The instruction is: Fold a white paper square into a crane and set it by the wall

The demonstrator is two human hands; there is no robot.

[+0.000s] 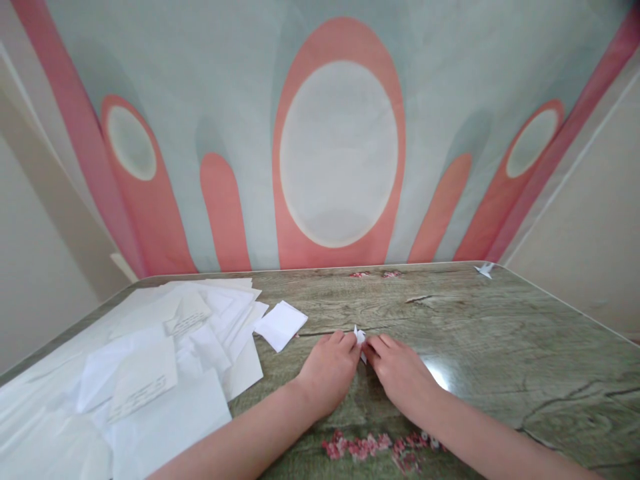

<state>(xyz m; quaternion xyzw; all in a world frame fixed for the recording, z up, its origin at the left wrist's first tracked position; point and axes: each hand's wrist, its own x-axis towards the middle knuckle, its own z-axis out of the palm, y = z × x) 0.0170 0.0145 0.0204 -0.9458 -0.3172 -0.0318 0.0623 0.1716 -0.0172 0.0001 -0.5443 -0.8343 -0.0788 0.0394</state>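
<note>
Between my two hands, near the middle of the table, is a small piece of folded white paper (360,336) with a pointed tip sticking up. My left hand (333,367) pinches it from the left, fingers closed. From the right, my right hand (395,367) pinches its other side with thumb and fingers together. Part of the paper is hidden behind the fingertips, so its full shape does not show. Just left of my hands lies a small stack of white paper squares (281,325).
Loose white sheets (170,413), some with printed lines, spread over the left side of the wood-grain table (500,347). A small folded white paper figure (485,269) sits at the far right corner. Behind the table hangs a pink and grey-green patterned backdrop (235,220).
</note>
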